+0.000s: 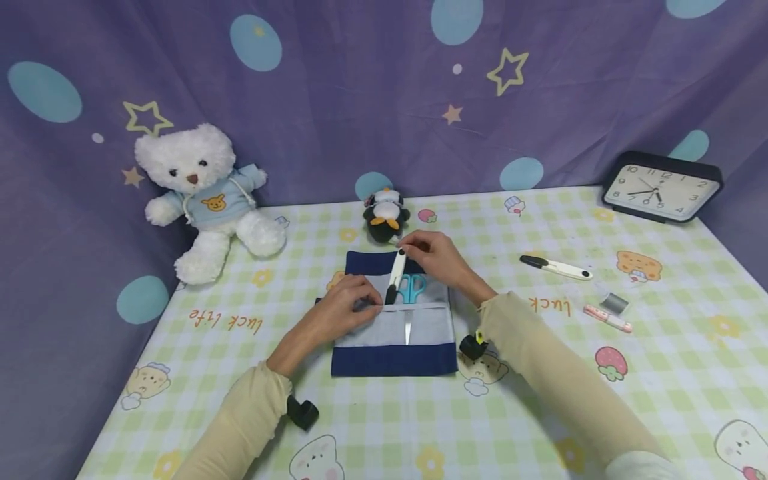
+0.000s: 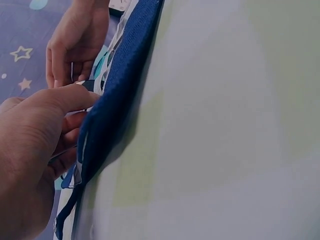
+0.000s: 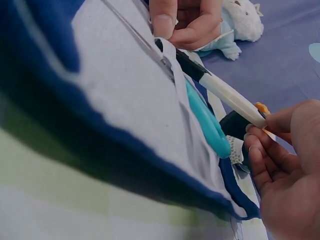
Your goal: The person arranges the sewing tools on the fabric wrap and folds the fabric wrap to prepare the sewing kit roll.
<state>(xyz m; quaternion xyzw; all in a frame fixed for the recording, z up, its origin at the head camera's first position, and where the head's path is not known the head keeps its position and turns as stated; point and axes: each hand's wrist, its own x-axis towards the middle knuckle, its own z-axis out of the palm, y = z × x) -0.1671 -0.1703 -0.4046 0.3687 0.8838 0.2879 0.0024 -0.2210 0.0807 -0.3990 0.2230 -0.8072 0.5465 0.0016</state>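
In the head view, the right hand [image 1: 441,260] is pinching the white upper end of a black-tipped pen-shaped tool [image 1: 397,270], and the left hand [image 1: 345,303] is resting at the left side of a navy-and-grey fabric pouch [image 1: 393,360]. The tool is leaning over the pouch, its black end meeting the white elastic band [image 1: 432,305]. Turquoise-handled scissors [image 1: 411,297] are lying just beside it, passing under that band. A similar tool [image 1: 561,268] is lying well apart, on the right.

In the left wrist view, the left thumb and fingers are closing on the pouch's edge by the band; the right hand is showing beyond.

In the right wrist view, the band is crossing over the tool's black end, whose tip is just peeking out near the left thumb. The step in hand seems to be fitting the tool under the elastic. The next move is probably calling for steadying the band while sliding the tool further through, clear of the scissors.
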